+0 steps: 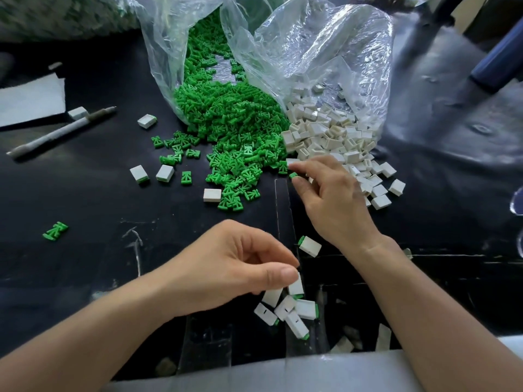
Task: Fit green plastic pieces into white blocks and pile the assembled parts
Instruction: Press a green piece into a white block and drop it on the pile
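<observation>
A heap of green plastic pieces [235,128] spills from a clear bag onto the black table. Beside it on the right, white blocks [336,137] spill from a second bag. My right hand [331,199] reaches to where the two heaps meet and pinches one green piece [293,175] between thumb and forefinger. My left hand [232,267] hovers near the front edge, fingers curled, with thumb and fingertips on the top of an upright assembled block [296,286]. Under it lies a small pile of assembled blocks [294,312], white with green ends. One more assembled block [310,246] lies by my right wrist.
Loose assembled blocks [164,173] and stray green pieces [55,231] lie scattered on the left of the table. A pen [60,131] and a white sheet [31,100] lie at far left. Crumpled clear bags [311,46] rise at the back.
</observation>
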Demonstrator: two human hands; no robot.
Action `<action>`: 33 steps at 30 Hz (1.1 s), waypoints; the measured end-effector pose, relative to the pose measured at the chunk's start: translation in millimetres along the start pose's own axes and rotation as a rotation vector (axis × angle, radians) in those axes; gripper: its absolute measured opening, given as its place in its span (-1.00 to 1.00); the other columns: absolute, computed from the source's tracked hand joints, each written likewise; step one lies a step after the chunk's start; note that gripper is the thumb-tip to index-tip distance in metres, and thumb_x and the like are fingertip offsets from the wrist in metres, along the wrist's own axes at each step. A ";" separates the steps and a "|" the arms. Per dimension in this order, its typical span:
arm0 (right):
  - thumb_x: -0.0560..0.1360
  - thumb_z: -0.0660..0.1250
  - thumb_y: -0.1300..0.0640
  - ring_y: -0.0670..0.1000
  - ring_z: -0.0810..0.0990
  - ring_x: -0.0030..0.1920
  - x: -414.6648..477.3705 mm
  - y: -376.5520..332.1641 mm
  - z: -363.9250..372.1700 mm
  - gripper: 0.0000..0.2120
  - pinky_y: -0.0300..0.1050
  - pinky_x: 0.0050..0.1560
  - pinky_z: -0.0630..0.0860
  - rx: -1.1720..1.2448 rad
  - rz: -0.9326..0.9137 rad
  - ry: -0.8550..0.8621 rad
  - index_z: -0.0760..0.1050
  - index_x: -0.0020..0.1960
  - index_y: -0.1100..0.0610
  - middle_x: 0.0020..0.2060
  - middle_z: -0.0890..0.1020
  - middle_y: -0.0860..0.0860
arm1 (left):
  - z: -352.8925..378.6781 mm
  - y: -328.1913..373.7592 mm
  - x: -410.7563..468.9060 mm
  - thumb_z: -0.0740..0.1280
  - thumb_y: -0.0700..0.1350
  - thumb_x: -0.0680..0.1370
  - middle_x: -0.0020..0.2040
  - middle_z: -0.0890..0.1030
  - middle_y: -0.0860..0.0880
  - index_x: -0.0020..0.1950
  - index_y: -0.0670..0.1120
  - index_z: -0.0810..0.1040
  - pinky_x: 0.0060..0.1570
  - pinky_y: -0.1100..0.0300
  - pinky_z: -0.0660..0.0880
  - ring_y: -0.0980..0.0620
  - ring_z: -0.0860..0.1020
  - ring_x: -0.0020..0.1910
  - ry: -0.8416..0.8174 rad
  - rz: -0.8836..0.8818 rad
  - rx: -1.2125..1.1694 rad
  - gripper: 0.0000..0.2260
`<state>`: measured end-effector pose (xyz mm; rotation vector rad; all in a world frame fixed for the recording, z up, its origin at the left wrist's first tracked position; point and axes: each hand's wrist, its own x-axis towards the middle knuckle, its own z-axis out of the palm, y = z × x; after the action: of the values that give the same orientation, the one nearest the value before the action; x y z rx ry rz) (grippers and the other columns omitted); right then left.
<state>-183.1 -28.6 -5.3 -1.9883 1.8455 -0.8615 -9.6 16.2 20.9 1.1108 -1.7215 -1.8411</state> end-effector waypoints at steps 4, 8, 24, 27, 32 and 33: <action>0.57 0.18 0.09 0.00 0.23 0.38 5.0 -1.5 1.9 -0.57 -0.09 0.33 0.18 -0.159 -0.026 -0.150 0.27 0.43 0.00 0.41 0.29 -0.06 | -1.2 3.5 1.2 0.39 0.01 0.27 -0.37 0.64 0.03 -0.18 -0.09 0.68 -0.46 0.47 0.38 0.25 0.53 -0.44 0.114 0.027 -0.062 -0.76; 0.59 0.08 0.10 0.02 0.14 0.36 7.3 -1.0 6.2 -0.50 -0.05 0.29 0.21 -0.346 -0.044 -0.263 0.06 0.50 -0.02 0.47 0.17 -0.09 | -2.1 3.5 1.5 0.38 0.00 0.27 -0.35 0.65 -0.02 -0.18 -0.12 0.68 -0.47 0.45 0.38 0.21 0.55 -0.43 0.139 0.022 -0.080 -0.75; 0.48 0.34 0.05 0.00 0.42 0.11 0.1 -7.0 -4.7 -0.81 -0.23 0.05 0.27 -0.165 -0.089 -0.283 0.56 0.08 0.02 -0.05 0.40 -0.06 | -5.0 -0.9 3.4 0.35 0.16 0.21 -0.33 0.66 0.00 -0.17 -0.01 0.67 -0.48 0.40 0.38 0.18 0.55 -0.40 0.183 0.028 -0.034 -0.67; 0.48 0.33 0.06 -0.02 0.42 0.09 -3.9 -12.1 -4.3 -0.81 -0.28 -0.02 0.23 -0.166 -0.146 -0.340 0.57 0.09 0.03 -0.06 0.41 -0.05 | -5.4 -1.2 3.8 0.35 0.12 0.25 -0.33 0.66 -0.01 -0.18 -0.01 0.67 -0.49 0.41 0.37 0.19 0.55 -0.40 0.194 0.025 -0.032 -0.72; 0.49 0.32 0.06 -0.03 0.42 0.10 -5.6 -13.4 -4.8 -0.67 -0.28 0.03 0.24 -0.112 -0.137 -0.394 0.49 0.25 -0.01 -0.02 0.42 -0.04 | -6.5 -2.3 4.7 0.35 0.09 0.27 -0.32 0.66 0.00 -0.17 0.02 0.67 -0.48 0.40 0.37 0.19 0.55 -0.40 0.213 0.025 -0.023 -0.75; 0.48 0.32 0.02 -0.04 0.41 0.10 -6.3 -13.6 -4.0 -0.65 -0.29 0.01 0.23 -0.127 -0.145 -0.394 0.47 0.27 -0.04 -0.05 0.38 -0.06 | -6.4 -2.1 4.3 0.35 0.09 0.27 -0.33 0.66 0.00 -0.17 0.02 0.67 -0.48 0.40 0.38 0.19 0.56 -0.40 0.214 0.021 -0.023 -0.75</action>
<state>-174.6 -20.0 4.4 -2.1987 1.5795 -0.3551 -6.8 9.2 18.1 1.2268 -1.5805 -1.6578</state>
